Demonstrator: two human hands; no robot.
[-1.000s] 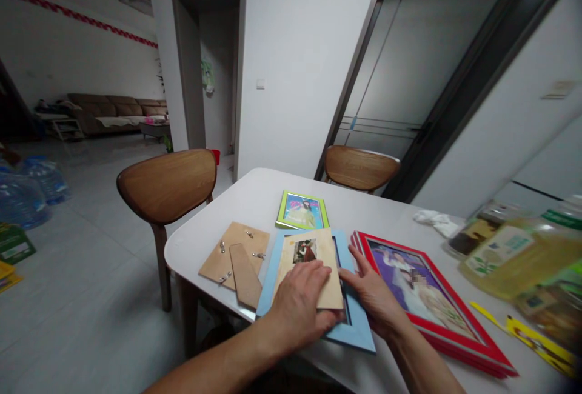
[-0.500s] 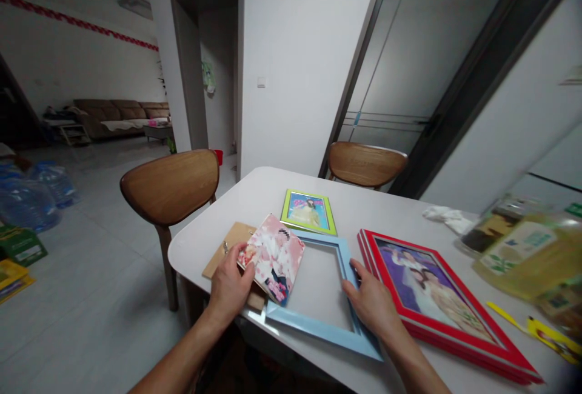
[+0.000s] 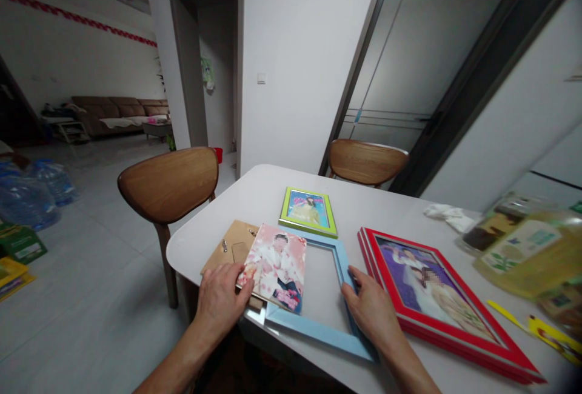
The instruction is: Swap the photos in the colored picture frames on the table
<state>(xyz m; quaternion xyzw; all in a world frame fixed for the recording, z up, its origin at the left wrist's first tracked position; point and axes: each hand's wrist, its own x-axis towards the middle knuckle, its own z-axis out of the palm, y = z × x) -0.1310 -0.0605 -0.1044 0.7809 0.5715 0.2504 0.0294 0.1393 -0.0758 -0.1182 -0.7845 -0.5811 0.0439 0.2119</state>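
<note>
My left hand (image 3: 224, 294) grips the lower left corner of a pink photo print (image 3: 278, 267), thumb on top. The photo lies over the left side of a light blue picture frame (image 3: 318, 333), whose middle is open to the table. On the frame's right side rests my right hand (image 3: 370, 303), with thumb and fingers closed on the rim. Partly under the photo and my left hand is a brown backing board (image 3: 230, 242) with metal clips. A lime green framed picture (image 3: 308, 211) lies just beyond the blue frame.
Red picture frames (image 3: 436, 291) are stacked on the right of the white table (image 3: 377, 209). Farther right are a white cloth (image 3: 448, 217), a large bottle of yellow liquid (image 3: 522, 254) and a yellow tool (image 3: 552, 336). Wooden chairs (image 3: 170, 185) stand at the table's left and far sides.
The photo has turned to sit more upright and flatter over the blue frame, uncovering more of the backing board. My left hand has shifted slightly left and down. My right hand stays on the rim.
</note>
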